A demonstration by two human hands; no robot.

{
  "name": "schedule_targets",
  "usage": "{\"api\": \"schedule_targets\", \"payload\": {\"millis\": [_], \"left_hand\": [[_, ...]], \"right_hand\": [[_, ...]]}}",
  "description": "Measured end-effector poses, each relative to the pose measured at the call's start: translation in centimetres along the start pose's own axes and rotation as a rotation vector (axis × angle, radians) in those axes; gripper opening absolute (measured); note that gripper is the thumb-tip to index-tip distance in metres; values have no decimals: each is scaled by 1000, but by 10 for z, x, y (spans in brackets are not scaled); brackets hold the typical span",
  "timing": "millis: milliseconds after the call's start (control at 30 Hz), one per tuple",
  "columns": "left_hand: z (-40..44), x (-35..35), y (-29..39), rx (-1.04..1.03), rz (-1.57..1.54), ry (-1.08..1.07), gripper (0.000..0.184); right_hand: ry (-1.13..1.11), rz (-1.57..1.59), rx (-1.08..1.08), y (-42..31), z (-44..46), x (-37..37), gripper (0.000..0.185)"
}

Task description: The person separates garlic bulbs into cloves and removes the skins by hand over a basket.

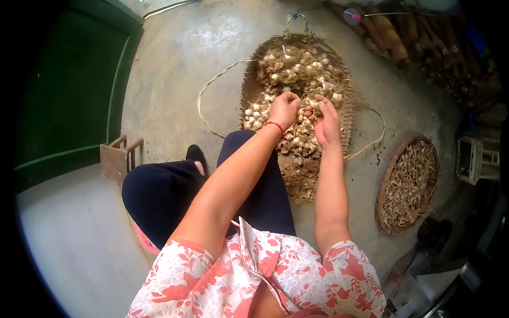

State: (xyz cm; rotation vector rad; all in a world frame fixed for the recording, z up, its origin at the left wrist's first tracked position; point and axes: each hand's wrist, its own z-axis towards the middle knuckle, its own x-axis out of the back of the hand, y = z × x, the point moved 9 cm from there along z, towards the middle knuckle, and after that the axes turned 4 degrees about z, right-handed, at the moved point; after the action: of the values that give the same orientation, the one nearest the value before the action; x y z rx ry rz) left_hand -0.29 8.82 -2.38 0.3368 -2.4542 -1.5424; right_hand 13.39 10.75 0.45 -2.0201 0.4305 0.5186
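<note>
A long woven basket (347,108) lies on the floor before me, heaped with garlic bulbs (256,112) and dry brown husks and roots. Over its middle, my left hand (285,110), with a red string at the wrist, is closed in a pinch; what its fingertips hold is hidden. Just beside it, my right hand (327,124) is curled around a garlic bulb (314,110) with dry, papery bits on it. The two hands are close together but apart.
Rope handles (203,100) loop out from the basket's sides. At right lies a round flat basket (380,212) of dried pieces. A small wooden stool (117,161) stands by the green door (69,79). Stacked wood (389,37) is at upper right. Loose husks (299,177) lie at the basket's near end.
</note>
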Motion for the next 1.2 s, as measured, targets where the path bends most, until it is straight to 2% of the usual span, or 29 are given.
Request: {"api": "schedule_targets", "payload": {"millis": [33, 100, 133, 167, 233, 267, 300, 367, 400, 433, 500, 533, 567, 633, 667, 700, 733, 767, 833, 900, 967, 1000, 1033, 1100, 1133, 1200], "left_hand": [[-5, 2, 12, -2, 0, -3, 22], [-28, -24, 3, 371, -72, -383, 44], [-35, -30, 4, 401, -4, -461, 61], [-35, -33, 4, 401, -2, -465, 61], [-42, -44, -13, 516, 69, -550, 61], [-39, -44, -17, 501, 106, -523, 64], [-39, -44, -18, 501, 109, -528, 64], [-37, -50, -14, 456, 3, -582, 66], [-37, -48, -11, 459, -30, -484, 66], [-38, -46, -7, 459, -29, -485, 66], [-40, -43, -2, 503, -123, -484, 63], [-42, -41, 1, 503, -125, -483, 63], [-43, -37, 3, 498, -135, -450, 58], [-39, -33, -6, 497, -148, -416, 53], [-32, -37, -9, 445, -263, -474, 47], [-32, -39, 2, 390, -378, -530, 42], [-28, -37, 8, 369, -504, -409, 40], [-29, -34, 12, 367, -505, -408, 40], [-29, -31, 20, 305, -543, -485, 41], [-27, -25, 16, 328, -548, -421, 38], [-23, -8, -2, 443, -475, -121, 37], [-22, -10, -3, 432, -467, -154, 36], [-25, -13, -2, 440, -464, -161, 36], [-27, -10, -3, 454, -269, -118, 33], [-23, -17, -3, 393, -234, -194, 32], [-21, -22, -6, 372, -184, -257, 32]], "right_hand": [[2, 0, 3, -1, -1, 3, 24], [-60, -87, 38, -3, -1, 4, 22], [-116, -182, 70, -5, -1, 2, 22], [-112, -181, 72, -3, 0, 5, 22], [-37, -782, 431, -28, -9, -8, 24], [37, -967, 574, -37, -16, -13, 27], [44, -967, 574, -39, -18, -17, 27], [93, -1135, 817, -55, -30, -35, 26], [100, -1175, 849, -60, -36, -47, 25], [101, -1175, 849, -59, -34, -49, 25], [101, -1178, 1056, -67, -40, -62, 24], [67, -1148, 1075, -66, -39, -64, 24], [63, -1149, 1076, -65, -37, -62, 24], [-45, -1052, 666, -43, -9, -48, 25], [-47, -1052, 665, -42, -4, -48, 25], [-38, -709, 329, -24, 14, -32, 25], [-28, -361, -1, 1, 21, -22, 26], [-31, -362, 0, 1, 22, -18, 26], [-130, 129, -289, 33, 23, -9, 26], [-87, 119, -296, 41, 19, 2, 24], [-2, -192, -115, 22, 2, 6, 21], [-89, -296, -70, 14, -6, -2, 19], [-78, -295, -71, 10, -15, -3, 19], [-176, -697, 174, -10, -32, -30, 18], [-164, -726, 263, -23, -43, -44, 15], [-210, -768, 247, -19, -37, -34, 15]]}}
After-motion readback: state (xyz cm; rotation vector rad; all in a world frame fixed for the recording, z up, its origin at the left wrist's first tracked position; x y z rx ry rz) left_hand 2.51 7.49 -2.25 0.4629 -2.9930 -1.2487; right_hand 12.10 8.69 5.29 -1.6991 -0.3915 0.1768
